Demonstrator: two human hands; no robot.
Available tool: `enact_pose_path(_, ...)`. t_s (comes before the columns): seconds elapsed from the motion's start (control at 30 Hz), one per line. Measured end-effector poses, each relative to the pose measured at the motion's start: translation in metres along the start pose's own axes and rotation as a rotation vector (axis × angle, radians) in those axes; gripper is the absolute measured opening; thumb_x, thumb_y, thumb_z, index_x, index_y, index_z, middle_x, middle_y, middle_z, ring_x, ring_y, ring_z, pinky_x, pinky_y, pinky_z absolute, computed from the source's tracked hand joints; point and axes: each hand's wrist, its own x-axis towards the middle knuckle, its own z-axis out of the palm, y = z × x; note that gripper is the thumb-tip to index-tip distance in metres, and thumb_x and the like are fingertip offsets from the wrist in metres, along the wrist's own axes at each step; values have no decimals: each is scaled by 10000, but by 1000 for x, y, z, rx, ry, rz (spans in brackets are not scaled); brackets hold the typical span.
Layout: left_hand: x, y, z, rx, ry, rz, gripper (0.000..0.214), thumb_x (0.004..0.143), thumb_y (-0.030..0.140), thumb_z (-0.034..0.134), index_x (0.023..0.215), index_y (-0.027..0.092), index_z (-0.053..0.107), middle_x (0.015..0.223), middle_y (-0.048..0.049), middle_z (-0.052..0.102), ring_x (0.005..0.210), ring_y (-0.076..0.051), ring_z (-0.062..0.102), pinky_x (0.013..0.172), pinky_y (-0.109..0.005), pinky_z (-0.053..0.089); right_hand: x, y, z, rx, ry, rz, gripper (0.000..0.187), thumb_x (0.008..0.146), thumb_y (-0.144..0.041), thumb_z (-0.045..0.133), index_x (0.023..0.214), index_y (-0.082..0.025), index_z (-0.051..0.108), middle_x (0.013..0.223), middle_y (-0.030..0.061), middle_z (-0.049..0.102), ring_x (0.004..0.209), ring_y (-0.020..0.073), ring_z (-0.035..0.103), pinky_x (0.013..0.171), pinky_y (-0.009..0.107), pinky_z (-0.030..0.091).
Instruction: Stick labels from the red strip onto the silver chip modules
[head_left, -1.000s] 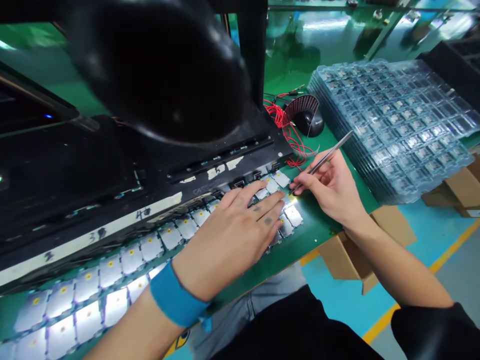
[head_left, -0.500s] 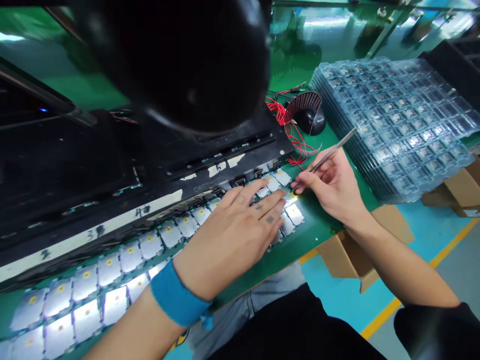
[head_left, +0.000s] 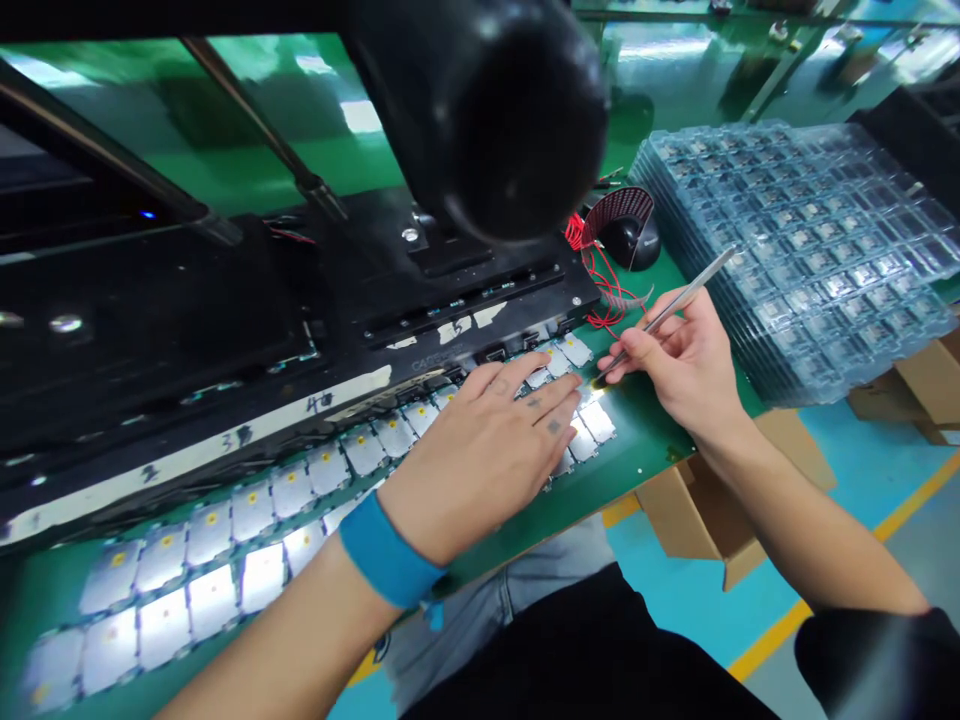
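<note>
Nearest, one blue wristband (head_left: 386, 550) circles the left wrist. The left hand (head_left: 495, 440) lies flat, palm down, with its fingers stretched out and close together. It presses on the silver plates (head_left: 289, 490), which run in two rows along the green bench (head_left: 637, 450), just in front of the black machine bed (head_left: 225, 320). Each plate carries one yellow dot. More than twenty plates show, but the hand covers some, so the full number cannot be told.

At the right end of the rows, off the bed's front right corner, the right hand (head_left: 686, 360) pinches one pair of steel tweezers (head_left: 675, 305) between thumb and fingertips. The tip is down at the last plates, just beside the left fingertips.

Two cardboard boxes sit below the bench edge, right of the bed: one (head_left: 697, 510) under the right wrist, one (head_left: 922, 385) further right.

A white tape strip (head_left: 187, 455) along the bed's front edge has the handwritten numbers "4" and "3". A third mark further left is too smudged to read. Printed letters beginning "CA" sit on the bed just above the left fingertips; the rest is unreadable.

Beyond the bed's right corner lie red wires (head_left: 592, 270) and one black mouse (head_left: 630, 240), whose small label is illegible. Right of them stands one stack of clear blister trays (head_left: 795, 240); its layers cannot be counted.

One blurred black round housing (head_left: 495, 110) hangs above the bed.
</note>
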Motion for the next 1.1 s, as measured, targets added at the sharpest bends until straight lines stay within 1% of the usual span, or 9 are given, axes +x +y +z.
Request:
enact_pose_path(0.13, -6, -8, -18, -71, 78, 28, 314, 1035, 219, 419, 1204, 143, 672, 1282, -96, 683, 1228, -299, 534, 929, -429, 446, -13, -12, 10, -2, 11, -19, 412, 797, -416, 800, 921, -280, 432, 702, -80, 675, 621, 157, 741, 515, 241, 621)
enact_pose_path(0.2, -12, -10, -24, -103, 58, 3, 266, 1013, 184, 458, 1158, 158, 679, 1173, -88, 693, 1083, -261, 573, 873, -398, 466, -21, -16, 20, 5, -1, -15, 401, 806, -406, 791, 916, -281, 426, 686, -88, 666, 569, 142, 723, 475, 223, 604)
enact_pose_path(0.3, -17, -11, -21, -106, -6, -20, 246, 998, 174, 480, 1118, 196, 694, 1060, -69, 661, 916, -219, 553, 802, -367, 469, -31, -16, 32, 30, -73, 43, 407, 816, -402, 781, 905, -283, 402, 661, -98, 658, 488, 128, 686, 418, 210, 584)
enact_pose_path(0.43, -17, -9, -16, -68, -31, -22, 232, 1004, 216, 491, 1056, 220, 716, 1003, -59, 629, 879, -207, 525, 778, -353, 446, -38, -10, 38, 43, -100, 96, 397, 843, -360, 765, 957, -293, 391, 672, -95, 665, 517, 135, 704, 435, 207, 606)
enact_pose_path(0.53, -18, -10, -21, -58, -40, -12, 232, 998, 193, 486, 1029, 208, 715, 965, -54, 627, 837, -199, 520, 745, -344, 432, -42, -14, 40, 15, -74, 61, 394, 853, -333, 757, 967, -297, 381, 686, -96, 662, 530, 133, 707, 462, 219, 629)
enact_pose_path(0.67, -25, -15, -27, -140, -76, -26, 235, 1009, 215, 474, 1014, 193, 707, 891, -46, 601, 809, -198, 518, 733, -337, 436, -48, -19, 47, 13, -75, 47, 413, 849, -328, 753, 966, -301, 358, 667, -97, 647, 525, 137, 704, 465, 224, 628)
enact_pose_path(0.77, -29, -17, -24, -171, -64, -44, 236, 1014, 250, 479, 1008, 188, 707, 893, -51, 585, 827, -208, 514, 737, -343, 436, -51, -13, 52, 38, -112, 98, 426, 851, -336, 752, 982, -303, 347, 696, -88, 668, 518, 135, 698, 476, 230, 621)
enact_pose_path(0.9, -28, -16, -19, -168, -90, -47, 233, 1013, 262, 491, 963, 194, 709, 913, -51, 583, 821, -201, 502, 752, -344, 428, -52, -3, 53, 33, -103, 130, 421, 851, -347, 757, 996, -307, 364, 736, -73, 692, 565, 148, 718, 498, 245, 631)
enact_pose_path(1.1, -26, -13, -19, -174, -110, -68, 251, 1016, 265, 488, 915, 187, 704, 910, -53, 587, 816, -196, 495, 758, -343, 422, -51, -5, 53, 13, -93, 142, 432, 839, -343, 769, 980, -303, 362, 723, -76, 694, 529, 144, 708, 466, 229, 610)
